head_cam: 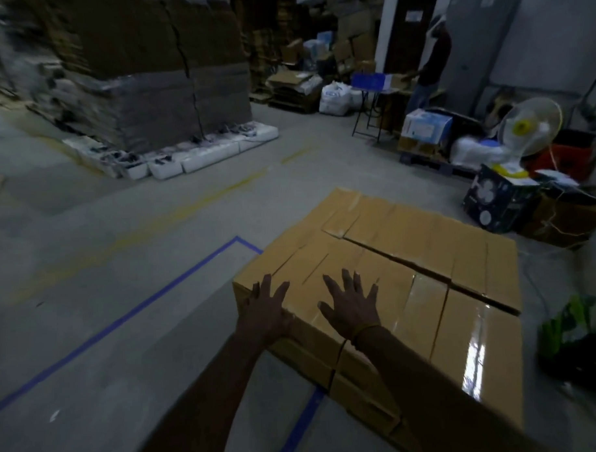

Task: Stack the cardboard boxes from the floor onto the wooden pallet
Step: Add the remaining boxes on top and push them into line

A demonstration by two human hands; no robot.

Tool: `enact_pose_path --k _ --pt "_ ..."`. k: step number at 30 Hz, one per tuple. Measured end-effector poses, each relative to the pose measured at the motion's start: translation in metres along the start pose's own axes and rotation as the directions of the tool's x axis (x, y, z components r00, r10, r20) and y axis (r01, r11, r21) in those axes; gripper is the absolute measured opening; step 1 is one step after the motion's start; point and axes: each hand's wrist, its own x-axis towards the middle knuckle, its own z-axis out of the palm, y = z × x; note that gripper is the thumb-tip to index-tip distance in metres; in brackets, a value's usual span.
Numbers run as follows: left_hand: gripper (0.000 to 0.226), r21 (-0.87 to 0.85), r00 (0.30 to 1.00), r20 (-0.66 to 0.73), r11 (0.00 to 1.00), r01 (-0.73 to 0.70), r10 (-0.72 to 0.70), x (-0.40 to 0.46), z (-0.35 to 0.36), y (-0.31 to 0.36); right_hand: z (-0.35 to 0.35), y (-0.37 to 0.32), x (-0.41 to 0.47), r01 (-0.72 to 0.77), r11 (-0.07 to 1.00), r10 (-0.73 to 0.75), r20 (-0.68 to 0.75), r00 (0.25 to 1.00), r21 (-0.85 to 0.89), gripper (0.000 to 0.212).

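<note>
A block of tan, taped cardboard boxes (426,255) stands stacked in the lower right of the head view, several boxes across and at least two layers high. Whatever carries the stack is hidden beneath it. My left hand (264,310) lies flat with spread fingers on the near left corner box of the top layer (308,276), at its left edge. My right hand (352,306) lies flat with spread fingers on the same box, a little to the right. Neither hand grips anything.
Blue tape lines (150,298) mark the grey floor around the stack. A tall wrapped stack of flat cardboard (156,78) stands at the back left. A fan (529,126), a dark box (498,198) and clutter sit at the right. A person (429,62) stands by a table at the back.
</note>
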Motion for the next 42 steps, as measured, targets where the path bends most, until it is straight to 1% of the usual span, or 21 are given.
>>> enact_pose_path --k 3,6,12,16,20,24,28,30,33,37,42 --pt "0.077 0.023 1.000 -0.003 1.000 0.003 -0.003 0.038 -0.012 -0.007 -0.008 -0.003 0.048 0.031 0.999 -0.031 -0.020 0.999 0.010 0.067" --pt "0.077 0.039 0.999 -0.001 0.999 0.037 -0.037 0.075 -0.027 -0.014 -0.018 -0.010 0.094 0.087 0.996 -0.087 -0.035 0.996 0.008 0.067" --pt "0.079 0.029 0.996 -0.005 0.996 0.090 -0.089 0.140 -0.050 -0.032 -0.030 -0.020 0.176 0.181 0.983 -0.181 -0.012 0.983 0.025 0.067" --pt "0.079 0.066 0.995 -0.015 0.993 0.098 -0.097 0.175 -0.063 -0.061 -0.018 -0.047 0.220 0.221 0.974 -0.222 0.027 0.975 0.051 0.066" --pt "0.079 0.067 0.995 -0.006 0.992 0.104 -0.104 0.209 -0.071 -0.110 -0.003 -0.088 0.267 0.242 0.969 -0.245 0.065 0.967 0.053 0.067" --pt "0.079 0.086 0.996 0.014 0.993 0.086 -0.088 0.249 -0.080 -0.181 0.014 -0.140 0.324 0.212 0.976 -0.216 0.068 0.974 0.053 0.066" --pt "0.080 0.101 0.998 0.020 0.993 0.063 -0.065 0.288 -0.101 -0.267 0.027 -0.199 0.380 0.163 0.986 -0.166 0.073 0.983 0.040 0.067" --pt "0.079 0.118 0.997 0.051 0.991 0.057 -0.064 0.305 -0.114 -0.307 0.028 -0.230 0.404 0.136 0.990 -0.138 0.084 0.987 0.039 0.068" --pt "0.080 0.136 0.997 0.071 0.990 0.029 -0.039 0.342 -0.133 -0.359 0.022 -0.275 0.441 0.099 0.993 -0.103 0.059 0.993 0.056 0.068" --pt "0.080 0.123 0.996 0.089 0.992 -0.021 0.010 0.393 -0.146 -0.397 0.017 -0.311 0.485 0.052 0.999 -0.052 0.067 0.996 0.011 0.069" --pt "0.080 0.102 0.993 0.071 0.989 -0.105 0.098 0.469 -0.157 -0.424 0.009 -0.331 0.564 -0.006 1.000 0.005 0.041 0.999 0.017 0.068"
